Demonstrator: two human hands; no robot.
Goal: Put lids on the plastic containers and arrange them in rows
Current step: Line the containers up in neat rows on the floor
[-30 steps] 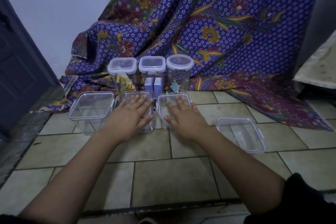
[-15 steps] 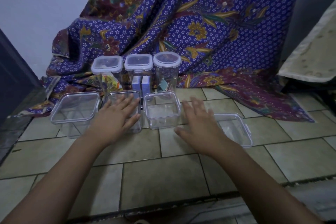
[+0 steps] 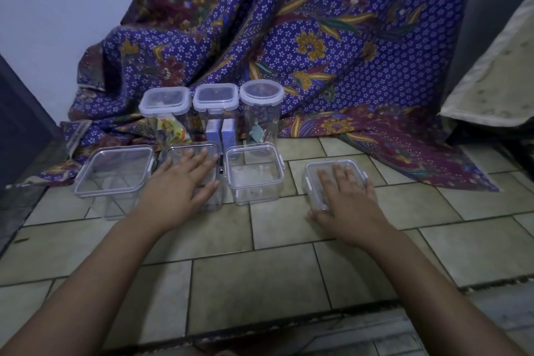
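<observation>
On the tiled floor [image 3: 260, 269] the front row of clear boxes [image 3: 255, 175] sits before three tall lidded ones [image 3: 215, 101], left hand [image 3: 179, 188] spread flat on the second box [image 3: 187, 151], right hand [image 3: 349, 205] flat on the stray box [image 3: 311, 185] apart at right, which looks light, stiff and slick, best gripped by its sides.

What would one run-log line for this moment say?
left hand: flat on second front-row container | right hand: flat on lone container, apart from row | back row: three tall lidded containers

Single head-worn wide view, forward-down, close over left hand [image 3: 179, 185], right hand [image 3: 346, 199].
</observation>
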